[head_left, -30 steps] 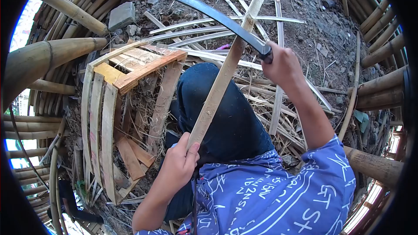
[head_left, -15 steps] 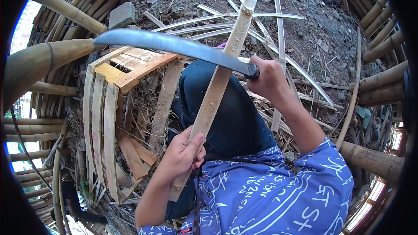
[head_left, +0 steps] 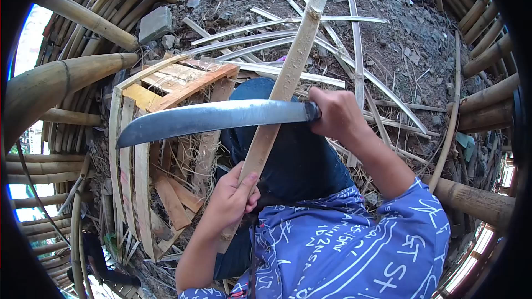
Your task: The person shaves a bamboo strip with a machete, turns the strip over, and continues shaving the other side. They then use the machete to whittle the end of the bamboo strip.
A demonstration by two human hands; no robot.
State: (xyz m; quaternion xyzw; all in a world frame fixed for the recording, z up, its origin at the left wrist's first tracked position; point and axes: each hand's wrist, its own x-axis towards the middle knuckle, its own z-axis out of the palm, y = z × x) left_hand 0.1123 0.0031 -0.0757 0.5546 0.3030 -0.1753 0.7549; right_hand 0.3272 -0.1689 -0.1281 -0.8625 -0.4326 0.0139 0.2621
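Note:
My left hand (head_left: 235, 196) is closed around the lower part of a long split bamboo strip (head_left: 291, 75), thumb lying along its face. The strip slants up and away across my knee. My right hand (head_left: 336, 112) grips the dark handle of a machete (head_left: 216, 119). Its broad, curved blade points left and crosses over the strip a little above my left hand. The tip overlaps a wooden crate (head_left: 195, 89) at my left, made of slats and boards. My bent leg in dark trousers (head_left: 293, 160) is beneath the strip and blade.
Several split bamboo strips (head_left: 357, 50) lie crossed on the bare ground ahead, with shavings around them. A concrete block (head_left: 155, 24) sits at the back left. Bamboo poles (head_left: 72, 72) close in on the left, and another pole (head_left: 471, 202) lies at my right.
The machete has moved down along the strip toward me, and its tip has swung lower on the left. My left hand and the bamboo strip stay nearly in place.

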